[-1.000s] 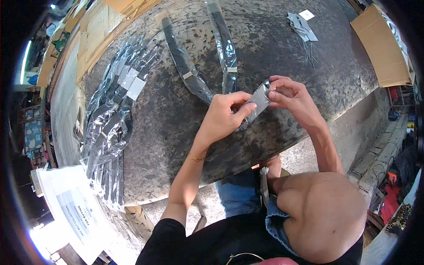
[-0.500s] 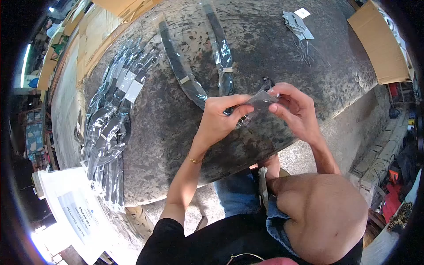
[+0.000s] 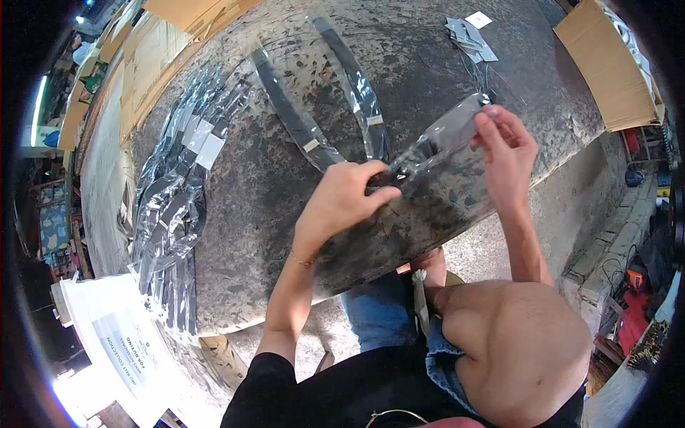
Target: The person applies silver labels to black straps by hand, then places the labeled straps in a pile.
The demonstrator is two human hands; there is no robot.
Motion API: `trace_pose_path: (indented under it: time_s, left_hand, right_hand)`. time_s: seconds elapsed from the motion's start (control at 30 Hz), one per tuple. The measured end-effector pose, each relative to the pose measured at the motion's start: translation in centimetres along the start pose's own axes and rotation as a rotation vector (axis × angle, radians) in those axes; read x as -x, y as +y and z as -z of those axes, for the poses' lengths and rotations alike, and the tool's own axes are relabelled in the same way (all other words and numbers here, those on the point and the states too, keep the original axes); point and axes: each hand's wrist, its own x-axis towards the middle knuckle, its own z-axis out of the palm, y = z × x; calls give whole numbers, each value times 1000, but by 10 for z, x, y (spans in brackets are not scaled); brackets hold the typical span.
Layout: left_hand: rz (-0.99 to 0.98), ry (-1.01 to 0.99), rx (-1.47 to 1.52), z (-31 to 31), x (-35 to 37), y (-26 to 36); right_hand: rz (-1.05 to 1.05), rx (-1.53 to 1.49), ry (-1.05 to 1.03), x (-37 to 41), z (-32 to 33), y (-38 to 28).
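Stretched between my two hands is a clear plastic sleeve (image 3: pixel 448 132) with a dark strap inside. Its far right end is pinched in the fingers of my right hand (image 3: pixel 505 146). My left hand (image 3: pixel 347 196) is at the sleeve's lower left end, thumb and forefinger around a dark, shiny bunched part. Two more dark straps in clear sleeves, one on the left (image 3: pixel 285 107) and one on the right (image 3: pixel 351 71), run up and away from near my left hand, each with a small pale band.
A heap of sleeved dark straps (image 3: pixel 175 192) lies at the left, with grey tags on it. Grey tags with strings (image 3: pixel 471 41) lie at the back right. Cardboard boxes (image 3: pixel 606 68) flank the dark work surface (image 3: pixel 250 250). A printed sheet (image 3: pixel 128 349) is at the lower left.
My right hand has moved right and slightly up, drawing the sleeve out long. My left hand has dropped slightly. The two sleeved straps have shifted a little.
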Motion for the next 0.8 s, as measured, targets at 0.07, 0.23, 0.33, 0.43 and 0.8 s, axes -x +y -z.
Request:
trace_pose_path:
  time_s: [0.07, 0.23, 0.33, 0.43, 0.8]
  left_hand:
    - [179, -103, 46, 11, 2, -6]
    - [303, -250, 240, 22, 6, -4]
    - [373, -365, 313, 27, 4, -6]
    - [339, -456, 260, 35, 7, -10]
    - [72, -319, 22, 22, 2, -12]
  right_hand:
    - [-56, -66, -14, -7, 13, 6]
    - [-235, -203, -120, -5, 17, 11]
    - [-277, -208, -242, -10, 21, 12]
    - [-253, -189, -249, -7, 20, 11]
    - [-180, 205, -417, 1, 22, 5]
